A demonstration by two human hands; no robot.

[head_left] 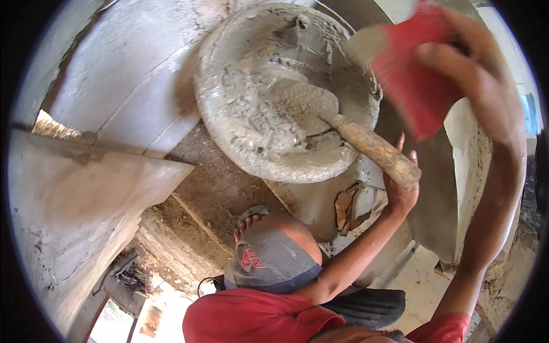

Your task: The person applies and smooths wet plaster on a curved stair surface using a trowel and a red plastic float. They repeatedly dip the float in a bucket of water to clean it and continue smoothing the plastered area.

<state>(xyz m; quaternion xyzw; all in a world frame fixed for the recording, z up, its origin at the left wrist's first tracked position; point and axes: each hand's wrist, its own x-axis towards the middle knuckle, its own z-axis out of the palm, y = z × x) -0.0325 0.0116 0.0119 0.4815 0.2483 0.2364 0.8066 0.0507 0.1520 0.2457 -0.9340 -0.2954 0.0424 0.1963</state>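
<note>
A round tub (289,171) crusted with grey cement holds wet grey mortar (243,108). A trowel lies with its coated blade (303,103) in the mortar, and its worn wooden handle (377,150) sticks out over the rim toward the lower right. My left hand (401,191) is beside the handle's end, partly hidden behind it, its visible fingers stretched out. Above the tub's right side, my right hand (477,71) grips a red, flat-looking piece (414,74), smeared by motion. A greyish-beige patch shows at its left edge; its exact kind is unclear.
My bent knee in grey shorts (269,263) is below the tub. Pale wall panels (137,68) and a ledge (86,183) stand at left. A torn brown scrap (345,210) lies beneath the tub, and a rough-edged grey slab (434,188) is at right.
</note>
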